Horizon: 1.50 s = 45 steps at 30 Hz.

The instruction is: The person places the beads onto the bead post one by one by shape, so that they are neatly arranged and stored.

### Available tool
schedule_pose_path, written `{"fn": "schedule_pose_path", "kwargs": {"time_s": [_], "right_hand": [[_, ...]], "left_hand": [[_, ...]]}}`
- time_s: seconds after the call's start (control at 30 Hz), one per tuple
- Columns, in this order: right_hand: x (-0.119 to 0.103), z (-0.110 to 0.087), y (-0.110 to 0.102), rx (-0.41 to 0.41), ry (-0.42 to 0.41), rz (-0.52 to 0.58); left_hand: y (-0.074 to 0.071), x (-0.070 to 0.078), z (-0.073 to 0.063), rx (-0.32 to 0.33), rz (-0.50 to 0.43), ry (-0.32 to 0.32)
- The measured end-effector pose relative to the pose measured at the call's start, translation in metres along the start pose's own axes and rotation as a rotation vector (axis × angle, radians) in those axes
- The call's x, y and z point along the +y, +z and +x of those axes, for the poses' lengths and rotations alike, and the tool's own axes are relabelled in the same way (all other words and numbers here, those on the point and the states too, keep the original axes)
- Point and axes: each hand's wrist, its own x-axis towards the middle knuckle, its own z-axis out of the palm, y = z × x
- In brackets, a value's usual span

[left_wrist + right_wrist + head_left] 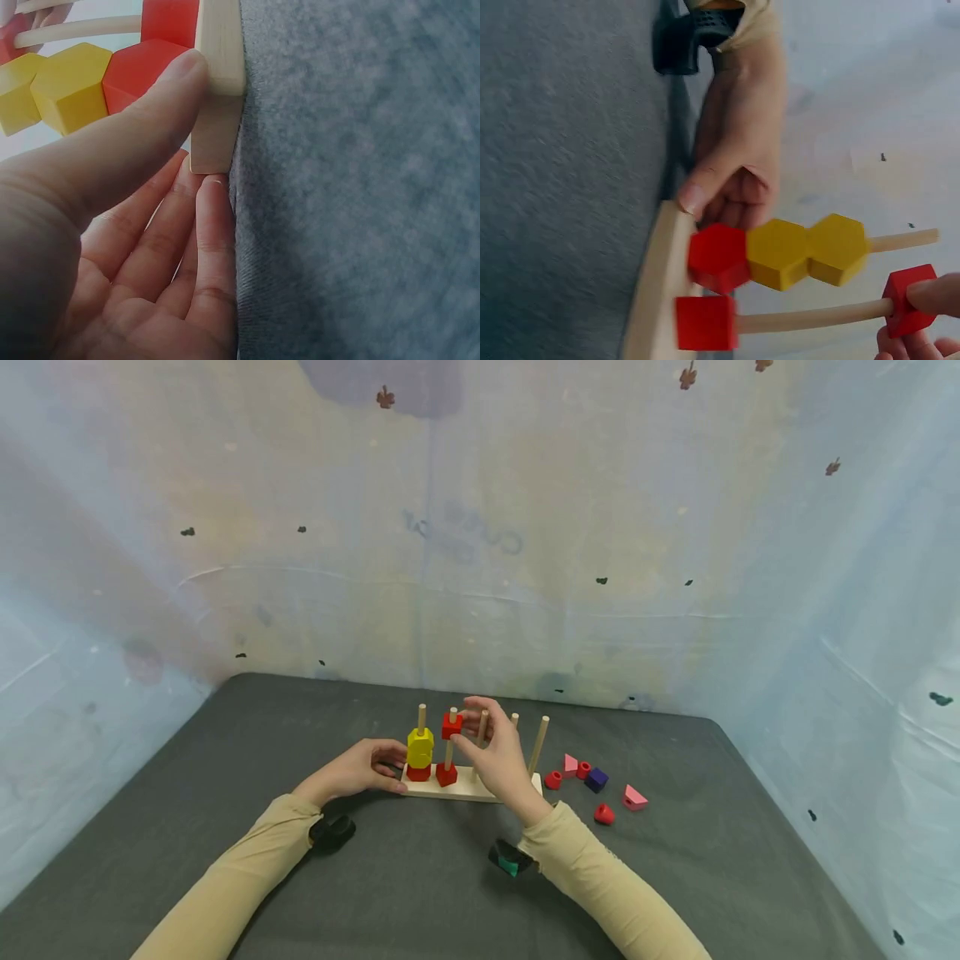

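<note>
A wooden peg board (467, 788) with several upright pegs stands on the dark cloth. Its leftmost peg carries a red hexagonal block (718, 257) with two yellow hexagonal blocks (420, 748) above it. At the foot of the second peg sits a red square block (446, 775). My right hand (504, 762) pinches another red square block (910, 300) between thumb and fingers, threaded near that peg's top. My left hand (362, 770) holds the board's left end, its thumb (161, 112) on one side and fingertips at the end face.
Right of the board lie loose pieces: small red ones (553, 780), a red rounded one (603, 814), pink triangular blocks (633, 797) and a dark purple cube (597, 779). A pale sheet (480, 568) hangs behind the cloth-covered table (375, 893).
</note>
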Motion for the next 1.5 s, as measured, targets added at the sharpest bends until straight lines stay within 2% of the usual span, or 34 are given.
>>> {"fn": "schedule_pose_path", "kwargs": {"time_s": [0.2,0.37,0.57,0.63,0.87,0.93,1.13,1.4,1.5], "right_hand": [[0.024,-0.009,0.006,-0.015,0.065,-0.042],[0.032,-0.016,0.008,-0.042,0.130,-0.085],[0.037,-0.019,0.005,-0.077,0.167,-0.099],[0.035,-0.020,0.003,-0.096,0.159,-0.100],[-0.011,-0.032,-0.014,-0.180,0.130,-0.072],[-0.007,-0.034,-0.019,-0.204,0.122,-0.082],[0.011,-0.043,-0.042,-0.260,0.092,-0.176],[-0.003,-0.056,-0.096,-0.267,0.058,-0.194],[-0.010,-0.058,-0.119,-0.254,0.046,-0.238]], "left_hand": [[0.000,0.000,0.000,-0.007,0.001,0.008],[0.001,-0.001,0.001,0.000,0.012,-0.011],[0.001,-0.001,0.001,-0.003,0.002,-0.007],[0.001,-0.002,0.001,-0.004,0.001,-0.003],[0.001,0.000,0.000,0.007,0.010,-0.013],[0.000,0.000,0.000,0.009,0.014,-0.014],[-0.001,0.000,0.000,0.002,0.019,0.004],[0.000,-0.002,0.003,-0.002,0.032,0.004],[0.000,-0.003,0.003,0.003,0.030,-0.010]]}}
